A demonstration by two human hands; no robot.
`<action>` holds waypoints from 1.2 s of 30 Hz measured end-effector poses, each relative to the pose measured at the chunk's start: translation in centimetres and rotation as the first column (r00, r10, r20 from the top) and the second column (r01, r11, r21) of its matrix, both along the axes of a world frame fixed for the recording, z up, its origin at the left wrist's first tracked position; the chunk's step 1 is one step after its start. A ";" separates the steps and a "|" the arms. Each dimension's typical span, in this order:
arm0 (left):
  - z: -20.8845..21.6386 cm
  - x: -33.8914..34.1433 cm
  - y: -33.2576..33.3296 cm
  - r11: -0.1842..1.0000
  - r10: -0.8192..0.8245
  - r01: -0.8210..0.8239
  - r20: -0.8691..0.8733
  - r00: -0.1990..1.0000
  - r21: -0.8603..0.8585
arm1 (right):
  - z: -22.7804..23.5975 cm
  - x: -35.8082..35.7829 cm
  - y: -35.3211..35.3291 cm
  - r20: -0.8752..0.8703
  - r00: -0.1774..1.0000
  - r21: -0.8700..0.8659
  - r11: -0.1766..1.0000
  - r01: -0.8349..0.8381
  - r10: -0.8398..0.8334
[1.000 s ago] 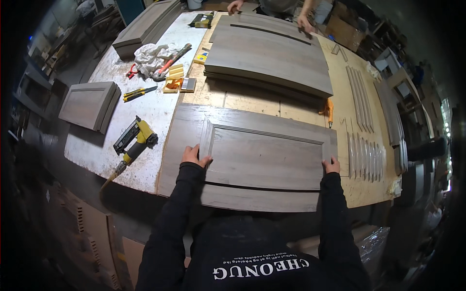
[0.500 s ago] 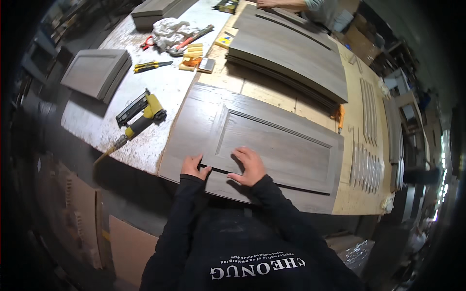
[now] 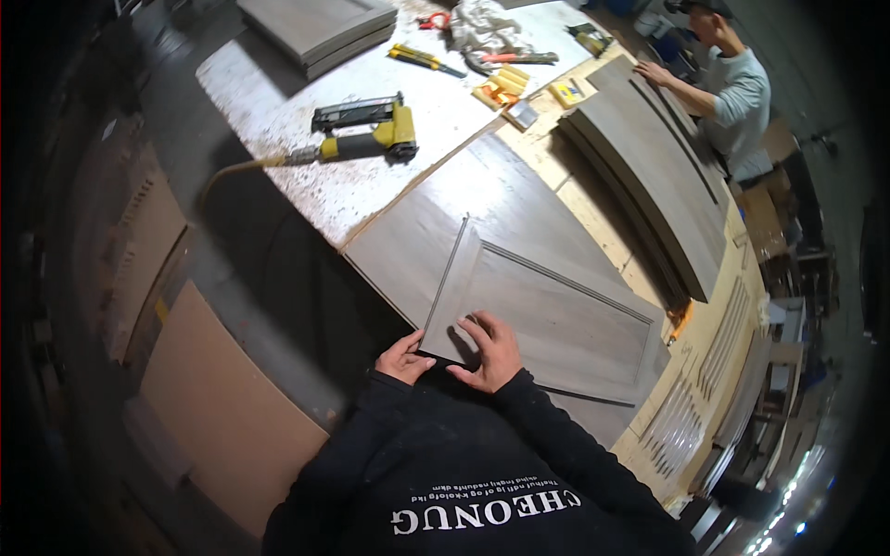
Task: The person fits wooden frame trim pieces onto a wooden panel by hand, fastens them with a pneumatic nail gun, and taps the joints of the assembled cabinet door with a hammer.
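Observation:
A grey wood-grain cabinet door (image 3: pixel 565 320) with a raised frame border lies on a larger flat grey panel (image 3: pixel 482 185). The door's near left corner lies by the panel's front edge, close to my body. My left hand (image 3: pixel 404 360) is closed at that corner, its fingers pinching the edge. Beside it, my right hand (image 3: pixel 493 354) rests on the door frame. Its bent fingers are on top and its thumb is apart, down by the near edge.
A yellow-black nail gun (image 3: pixel 371 139) with a hose lies on the white table (image 3: pixel 278 185). Beyond it are a yellow-handled tool (image 3: pixel 422 59), a crumpled cloth (image 3: pixel 487 28) and stacked doors (image 3: pixel 324 28). At right stand stacked grey panels (image 3: pixel 649 176), a co-worker (image 3: pixel 737 102) and thin strips (image 3: pixel 681 422).
My view has turned, bringing the co-worker further into sight. The door's near left corner has come toward me, to the panel's front edge. Both hands stay at that corner.

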State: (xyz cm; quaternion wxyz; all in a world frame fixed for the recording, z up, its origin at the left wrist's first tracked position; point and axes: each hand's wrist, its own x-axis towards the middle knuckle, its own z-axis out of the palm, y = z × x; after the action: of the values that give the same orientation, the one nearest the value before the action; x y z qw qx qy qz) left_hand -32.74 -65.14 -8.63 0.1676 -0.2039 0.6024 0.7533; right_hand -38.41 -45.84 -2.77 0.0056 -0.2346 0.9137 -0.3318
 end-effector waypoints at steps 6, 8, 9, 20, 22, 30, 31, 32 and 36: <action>-1.9 2.3 2.3 0.943 0.301 -0.293 -0.028 0.953 0.160 | -0.7 -1.6 -0.2 0.038 0.991 -0.038 0.991 -0.125 0.126; -1.7 2.1 2.7 0.941 0.319 -0.314 -0.015 0.948 0.126 | -0.7 -1.6 0.1 0.031 0.989 -0.025 0.989 -0.145 0.146; -0.8 1.9 2.8 0.942 0.331 -0.327 -0.057 0.942 0.071 | -0.8 -1.6 0.3 0.022 0.989 -0.017 0.989 -0.146 0.146; -0.3 2.0 2.0 0.956 0.161 -0.222 -0.292 0.943 -0.190 | -0.7 -0.9 0.4 0.034 0.989 0.096 0.985 -0.143 0.141; -0.4 2.2 2.3 0.959 0.183 -0.230 -0.256 0.949 -0.167 | -0.9 -0.8 0.7 0.036 0.987 0.111 0.981 -0.158 0.155; 0.4 2.3 2.9 0.914 0.253 -0.332 -0.314 0.915 -0.233 | -0.3 -1.5 -0.7 0.051 0.989 0.076 0.987 -0.143 0.139; 0.4 2.4 2.9 0.915 0.254 -0.331 -0.310 0.916 -0.232 | -0.3 -1.6 -0.7 0.038 0.986 0.113 0.980 -0.164 0.161; 0.4 2.3 2.8 0.912 0.252 -0.338 -0.332 0.909 -0.231 | -0.3 -1.7 -0.8 0.027 0.983 0.150 0.971 -0.186 0.184; 0.3 2.1 2.7 0.905 0.242 -0.345 -0.366 0.899 -0.249 | -0.7 -1.6 -0.6 0.011 0.984 0.157 0.971 -0.178 0.178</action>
State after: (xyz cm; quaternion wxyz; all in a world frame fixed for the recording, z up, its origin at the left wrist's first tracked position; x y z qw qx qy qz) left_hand -30.67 -62.41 -8.30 -0.0853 -0.1894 0.6934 0.6900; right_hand -39.97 -46.47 -3.51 0.0524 -0.3149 0.9123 -0.2564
